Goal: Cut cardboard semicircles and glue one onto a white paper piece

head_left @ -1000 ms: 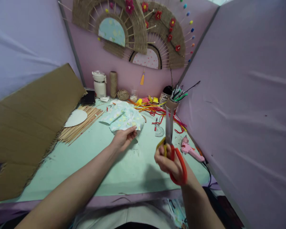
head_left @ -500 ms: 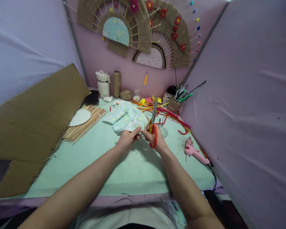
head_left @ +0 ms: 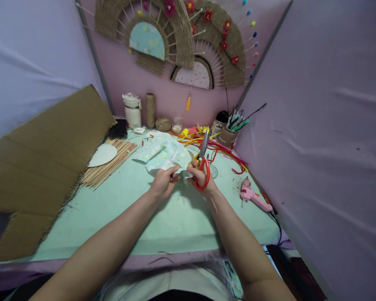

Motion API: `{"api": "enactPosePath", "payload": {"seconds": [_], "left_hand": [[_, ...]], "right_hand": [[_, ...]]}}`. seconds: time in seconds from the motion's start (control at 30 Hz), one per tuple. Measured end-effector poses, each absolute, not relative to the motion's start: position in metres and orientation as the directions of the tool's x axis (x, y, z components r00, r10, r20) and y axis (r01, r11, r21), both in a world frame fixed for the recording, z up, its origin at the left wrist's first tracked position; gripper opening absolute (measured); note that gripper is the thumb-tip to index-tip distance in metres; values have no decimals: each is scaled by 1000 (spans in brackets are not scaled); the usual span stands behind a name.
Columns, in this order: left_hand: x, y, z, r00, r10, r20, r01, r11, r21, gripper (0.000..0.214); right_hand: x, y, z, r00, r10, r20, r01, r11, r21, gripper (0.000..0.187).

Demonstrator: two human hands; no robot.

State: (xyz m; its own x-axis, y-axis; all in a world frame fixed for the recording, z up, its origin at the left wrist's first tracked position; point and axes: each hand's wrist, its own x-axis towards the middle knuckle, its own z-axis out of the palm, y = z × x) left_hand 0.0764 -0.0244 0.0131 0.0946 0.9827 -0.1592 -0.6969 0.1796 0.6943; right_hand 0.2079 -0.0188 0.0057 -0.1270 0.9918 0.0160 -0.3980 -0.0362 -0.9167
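Observation:
A pale blue-green printed fabric piece [head_left: 163, 152] lies rumpled on the table, its near edge raised. My left hand [head_left: 165, 180] pinches that edge between thumb and fingers. Close beside it on the right, my right hand [head_left: 203, 177] has scissors [head_left: 206, 161] with red handles hooked on it, the blades pointing up and away. Its thumb and fingertips also pinch the fabric edge. A small flap of cloth hangs between the two hands. My lower fingers are partly hidden.
Cardboard [head_left: 47, 167] leans at left over thin sticks [head_left: 113, 163] and a white oval [head_left: 102, 155]. A pink glue gun [head_left: 253, 195] with a cord lies right. Coloured pipe cleaners [head_left: 219, 146], a pen can [head_left: 228, 136], a twine spool [head_left: 150, 110] and a white jar [head_left: 132, 110] stand behind.
My hands have drawn slightly apart along the fabric edge, and a flap of cloth now shows between them. The scissors have tilted to the right. The view has shifted a little.

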Motion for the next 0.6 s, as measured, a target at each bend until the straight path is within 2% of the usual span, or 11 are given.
{"api": "enactPosePath", "payload": {"seconds": [0.33, 0.47, 0.6], "left_hand": [[74, -19, 11, 120, 980, -158, -722, 196, 663, 39], [54, -10, 17, 67, 985, -159, -727, 157, 669, 38], [36, -6, 19, -42, 986, -159, -719, 81, 690, 49]], "right_hand": [[209, -15, 8, -118, 993, 2, -432, -50, -900, 44], [233, -7, 11, -46, 997, 57, -385, 35, -922, 43], [265, -9, 14, 52, 993, 108, -395, 120, -911, 49]]}}
